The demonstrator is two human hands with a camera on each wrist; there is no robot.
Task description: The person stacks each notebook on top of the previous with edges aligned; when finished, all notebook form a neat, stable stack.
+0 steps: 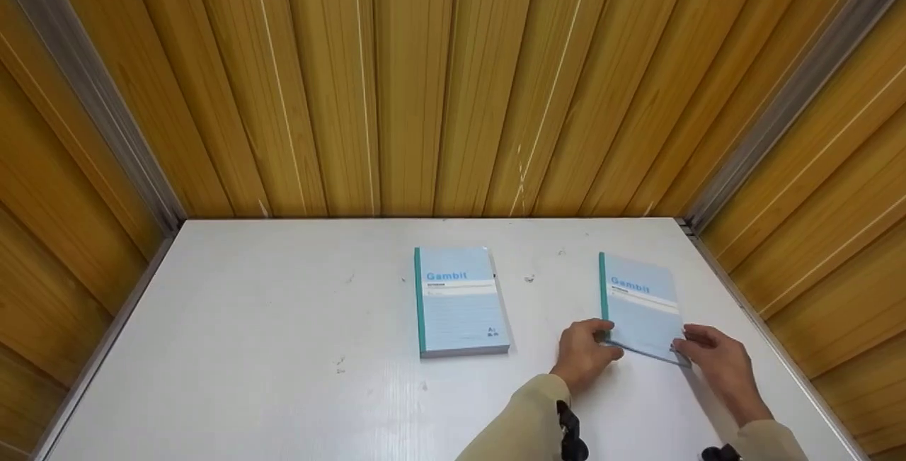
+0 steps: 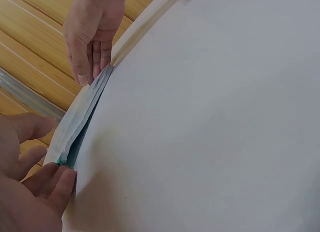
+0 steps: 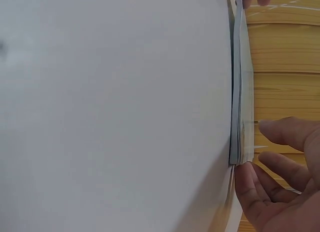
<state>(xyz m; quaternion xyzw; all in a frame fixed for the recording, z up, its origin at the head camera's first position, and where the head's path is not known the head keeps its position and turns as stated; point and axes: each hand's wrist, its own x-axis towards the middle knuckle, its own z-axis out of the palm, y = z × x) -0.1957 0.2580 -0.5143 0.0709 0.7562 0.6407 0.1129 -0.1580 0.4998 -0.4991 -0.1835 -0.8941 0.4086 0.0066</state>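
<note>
A light-blue notebook (image 1: 644, 309) with a green spine and "Gambit" on its cover lies at the right of the white table. My left hand (image 1: 584, 355) holds its near left corner, fingers at the spine and thumb by the near edge. At the near right corner my right hand (image 1: 718, 365) holds the other side with thumb and fingertips. Seen from the left wrist, the notebook's near edge (image 2: 90, 114) bows slightly, with a gap at the spine end. In the right wrist view the fingers of the right hand (image 3: 280, 182) touch the page corner.
Left of the hands sits a thicker block with the same Gambit cover (image 1: 463, 305); whether it is one notebook or a stack I cannot tell. Wood-patterned panels (image 1: 425, 93) wall in the white table (image 1: 269, 319) at the back and both sides.
</note>
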